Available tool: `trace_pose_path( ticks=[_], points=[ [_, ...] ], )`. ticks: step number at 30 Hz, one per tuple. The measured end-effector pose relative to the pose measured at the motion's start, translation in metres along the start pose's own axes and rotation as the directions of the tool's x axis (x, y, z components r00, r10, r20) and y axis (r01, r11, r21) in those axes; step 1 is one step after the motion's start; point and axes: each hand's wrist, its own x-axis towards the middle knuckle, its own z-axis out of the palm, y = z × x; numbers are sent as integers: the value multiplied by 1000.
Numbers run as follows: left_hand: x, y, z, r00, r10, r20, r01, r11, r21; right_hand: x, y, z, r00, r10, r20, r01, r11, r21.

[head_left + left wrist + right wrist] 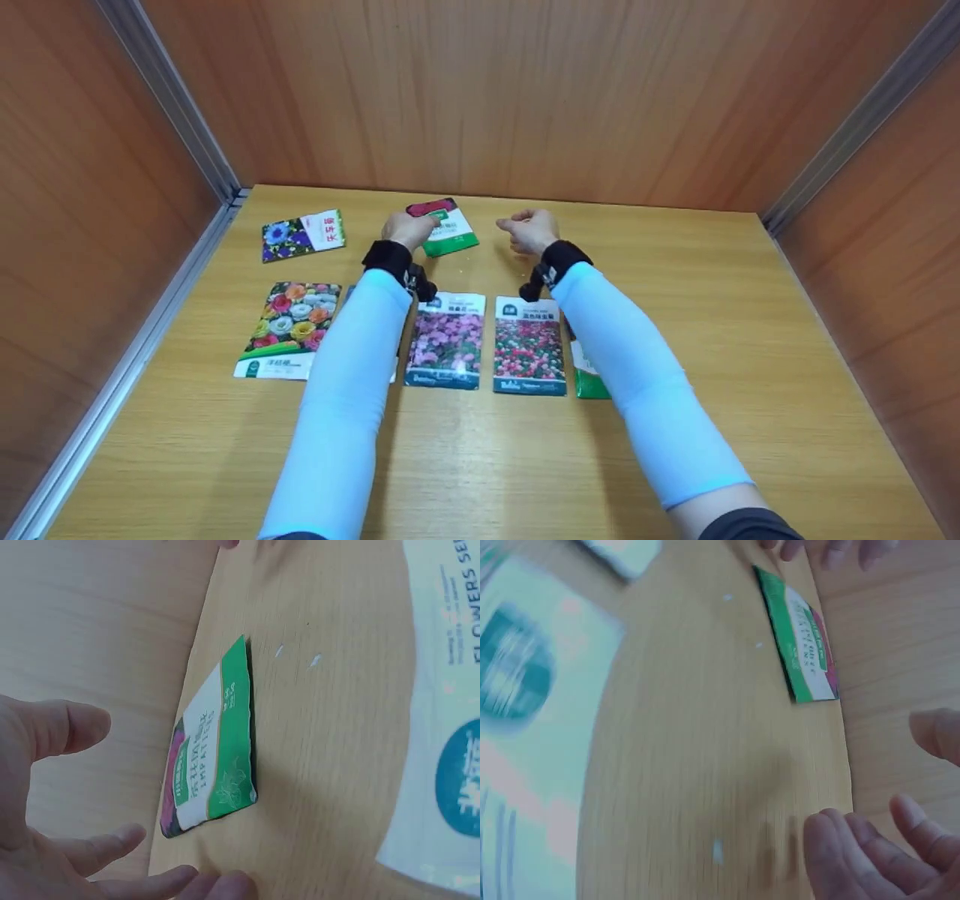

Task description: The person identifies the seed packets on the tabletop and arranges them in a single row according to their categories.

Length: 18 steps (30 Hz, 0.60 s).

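Observation:
A seed packet (452, 229) with a green band, a white middle and dark pink flowers lies near the back edge of the table. My left hand (409, 229) hovers over its left side; in the left wrist view the thumb (86, 727) and fingers are spread, apart from the packet (217, 742). To the right of that packet, my right hand (532, 231) is held above the table with loosely bent fingers. Nothing lies between the right thumb and fingers (877, 855) in the right wrist view.
A blue-flower packet (304, 235) lies at the back left. Along the front row are a mixed-flower packet (292, 322), a pink-flower packet (446, 341), a red-and-pink packet (529, 347) and others partly under my arms. Small white bits (316, 659) dot the table; wooden walls (480, 97) enclose it.

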Motion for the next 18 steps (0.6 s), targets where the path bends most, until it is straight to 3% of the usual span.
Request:
trace_pose_path(
  ticks=[6, 10, 14, 18],
  points=[
    [3, 6, -4, 1000, -21, -13, 19, 991, -136, 6, -14, 31, 1000, -11, -1, 11, 1000, 8],
    [4, 6, -2, 998, -43, 39, 51, 973, -225, 6, -14, 49, 999, -29, 36, 30, 999, -25],
    [6, 5, -1, 994, -60, 96, 83, 964, -253, 3, -13, 63, 998, -40, 49, 41, 999, -29],
    [5, 4, 3, 990, -77, 117, 106, 956, -272, -1, -11, 69, 1000, -10, -2, 10, 1000, -21]
  ],
)
